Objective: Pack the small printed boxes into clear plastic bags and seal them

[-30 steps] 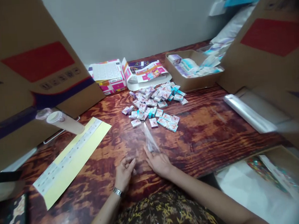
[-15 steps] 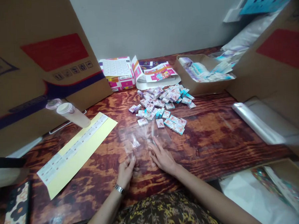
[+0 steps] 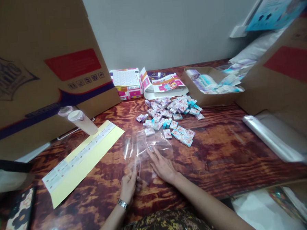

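pinching the left side of a clear plastic film (image 3: 142, 148) between thumb and fingers of the left hand (image 3: 128, 185), on the near side of the pile of small boxes (image 3: 168, 109). laying the right hand (image 3: 162, 167) palm down on the same film, with fingers outstretched, slightly parted and aimed toward the pile. wearing a metal-banded watch (image 3: 122, 203) on the left wrist. visible through the film, the reddish-brown grain of the wooden table (image 3: 209, 149), streaked over with glare. too see-through to tell for sure whether touching the nearest boxes of the pile or stopping short. left of the pile, a yellow sheet (image 3: 94, 159) with printed strips along one long side, and by the far end a pale bottle (image 3: 84, 123). farther left and nearer, a phone (image 3: 18, 218) in a flowered case. behind the pile and to the left, a pink patterned box (image 3: 130, 93); behind and to the right, an open cardboard tray (image 3: 211, 99) full of packets. well to the right of the pile, a shiny bundle of clear plastic (image 3: 273, 139) beside a large carton (image 3: 273, 98).
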The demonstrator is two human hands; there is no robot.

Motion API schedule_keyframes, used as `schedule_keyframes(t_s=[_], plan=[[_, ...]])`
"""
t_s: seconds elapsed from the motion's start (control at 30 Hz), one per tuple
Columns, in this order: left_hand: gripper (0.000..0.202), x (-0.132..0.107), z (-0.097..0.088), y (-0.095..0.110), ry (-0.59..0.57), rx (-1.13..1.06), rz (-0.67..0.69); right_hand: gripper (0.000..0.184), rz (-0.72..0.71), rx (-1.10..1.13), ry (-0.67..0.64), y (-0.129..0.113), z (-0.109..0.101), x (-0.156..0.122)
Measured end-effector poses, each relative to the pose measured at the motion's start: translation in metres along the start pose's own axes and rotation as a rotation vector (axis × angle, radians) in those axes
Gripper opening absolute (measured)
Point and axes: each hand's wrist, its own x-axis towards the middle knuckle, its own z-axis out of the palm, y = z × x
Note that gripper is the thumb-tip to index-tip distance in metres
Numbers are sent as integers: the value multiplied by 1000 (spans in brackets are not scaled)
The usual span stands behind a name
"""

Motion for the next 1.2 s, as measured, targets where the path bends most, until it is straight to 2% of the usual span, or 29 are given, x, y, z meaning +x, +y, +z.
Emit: schedule_keyframes(t_s=[0.1, 0.2, 0.27, 0.43, 0.57, 0.77, 0.87, 0.9, 0.97, 1.03, 1.07, 1.1, 1.13, 1.17, 1.2], plan=[[52, -1, -1, 5, 21, -23, -7, 32, -223, 55, 113, 4, 8, -6], [53, -1, -3, 7, 27, -2, -4, 20, -383, 25, 136, 7, 14, -9], [54, 2, -5, 5, 20, 52, 10, 22, -343, -1, 111, 7, 15, -4], [56, 9, -13, -7, -8, 291, 138, 45, -130, -47, -39, -2, 10, 29], [57, 8, -23, -12, -1, 488, 269, 58, -58, -6, -48, -5, 7, 55], [61, 9, -37, -22, 76, 540, 254, 72, -148, 71, -30, -4, -1, 58], [59, 6, -45, -18, 107, 615, 286, 72, -164, 46, -41, -6, -3, 54], [57, 2, -47, -14, 144, 664, 332, 72, -148, 47, -73, -7, -3, 54], [45, -12, -48, -5, 316, 780, 531, 79, -96, 59, -151, -9, -3, 57], [35, -31, -41, 2, 527, 886, 895, 92, -48, 77, -218, -12, -2, 61], [34, -39, -35, 4, 533, 947, 1109, 96, -30, 83, -244, -13, -2, 64], [35, -45, -27, 6, 458, 1025, 1307, 99, -17, 88, -267, -15, -2, 66], [33, -49, -18, 6, 332, 1109, 1464, 100, -11, 89, -289, -17, -2, 69], [32, -50, -10, 7, 205, 1195, 1559, 100, -10, 86, -317, -18, -2, 70], [31, -48, -2, 8, 146, 1266, 1581, 100, -15, 82, -346, -19, -3, 72]])
